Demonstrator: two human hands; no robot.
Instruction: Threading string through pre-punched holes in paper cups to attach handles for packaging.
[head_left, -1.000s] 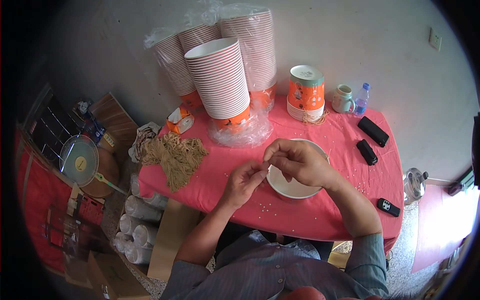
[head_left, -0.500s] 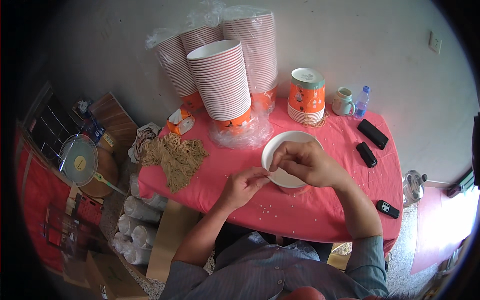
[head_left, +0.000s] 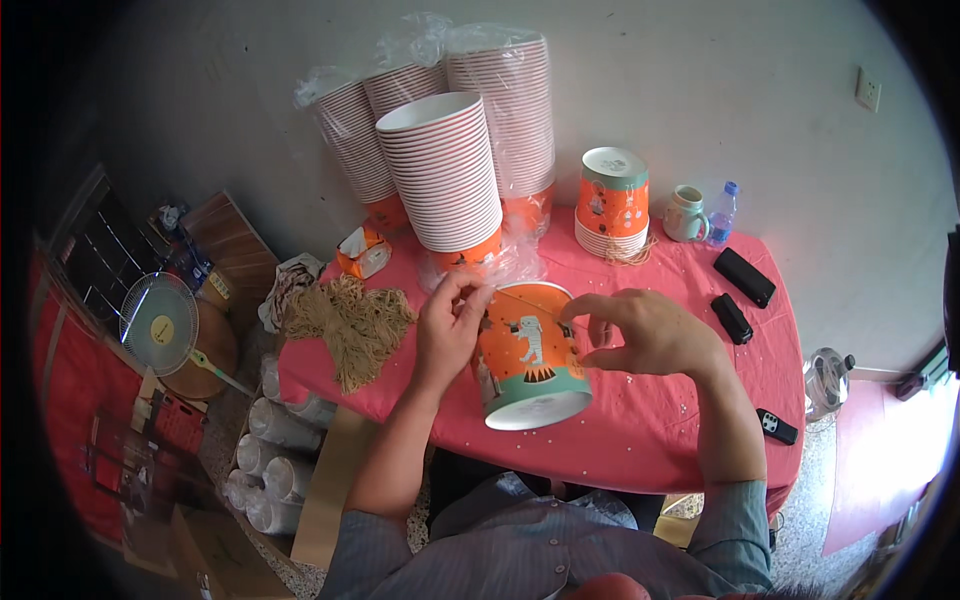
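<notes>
Pinching a thin string that was hard to make out, your left hand point(head_left: 450, 325) and right hand point(head_left: 645, 335) stretched it across the top of the paper bucket point(head_left: 530, 360) at the frame's centre, on the pink table point(head_left: 660, 430). Your palms hid part of the bucket's sides. It stood upside down, orange above a teal band, with cartoon figures. Four tall cup stacks point(head_left: 445, 180) rose at upper centre; two black remotes point(head_left: 745, 277) lay at right.
</notes>
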